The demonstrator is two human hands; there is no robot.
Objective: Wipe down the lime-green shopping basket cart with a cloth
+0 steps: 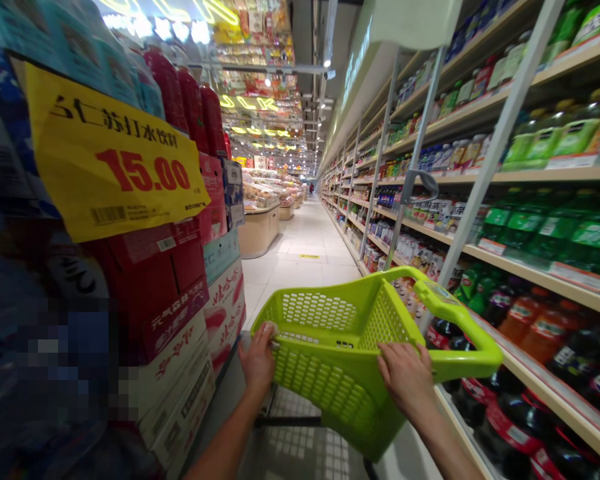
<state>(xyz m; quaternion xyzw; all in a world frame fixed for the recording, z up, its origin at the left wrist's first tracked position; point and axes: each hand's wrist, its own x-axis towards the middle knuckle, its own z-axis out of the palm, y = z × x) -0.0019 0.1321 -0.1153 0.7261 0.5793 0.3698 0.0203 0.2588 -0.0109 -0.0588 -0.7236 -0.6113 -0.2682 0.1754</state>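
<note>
A lime-green plastic shopping cart (pixel 325 353) stands sideways in front of me, its handle end to the right. My left hand (pixel 258 359) is closed on the rim at the basket's left corner, with fingertips over the edge. Curled over the near rim on the right, close to the handle (pixel 473 360), is my right hand (pixel 408 375). The part of the basket floor that shows has nothing lying on it. Below the basket, a dark frame bar (pixel 295 421) is partly visible.
Stacked drink cartons (pixel 167 293) rise close on the left, with a yellow price sign (pixel 125 160) sticking out. Bottle-filled shelves (pixel 540 267) line the right side. A pale tiled aisle (pixel 305 250) runs ahead past wooden display bins (pixel 257 233). A distant person (pixel 311 189) stands far down it.
</note>
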